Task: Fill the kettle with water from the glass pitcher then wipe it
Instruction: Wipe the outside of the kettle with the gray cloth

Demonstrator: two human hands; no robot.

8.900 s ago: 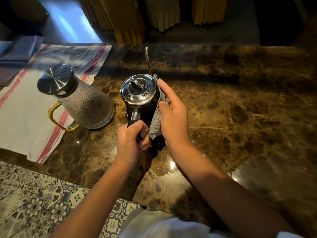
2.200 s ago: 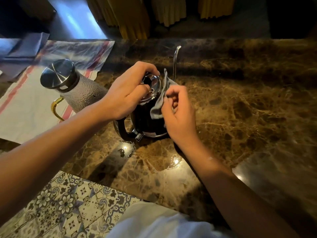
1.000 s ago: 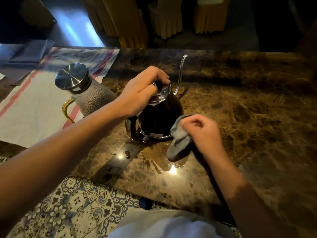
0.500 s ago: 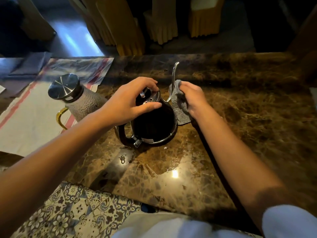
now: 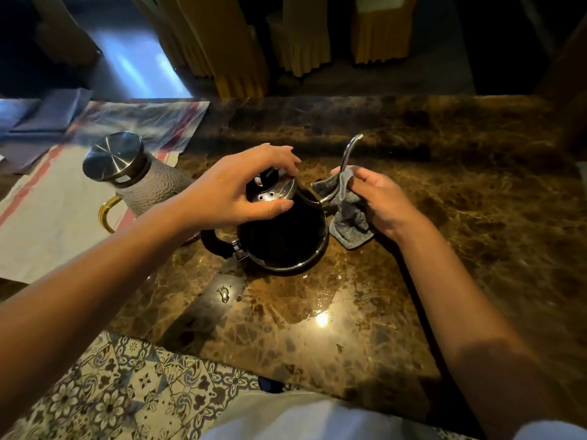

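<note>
A glossy brown marble counter (image 5: 444, 217) runs across a dim room, with patterned floor tiles (image 5: 111, 392) near its front edge and what look like three yellow-skirted chairs (image 5: 301, 36) beyond it. One black kettle (image 5: 286, 236) stands mid-counter. The left hand (image 5: 235, 188) clasps its lid (image 5: 273, 190); the right hand (image 5: 378, 198) pinches one grey cloth (image 5: 349, 217) around the spout (image 5: 347, 154). One lidded glass pitcher (image 5: 143, 179) stands just left, on a striped towel (image 5: 47, 223).

Dim — glare on marble counter (image 5: 322, 320), edges warped
</note>
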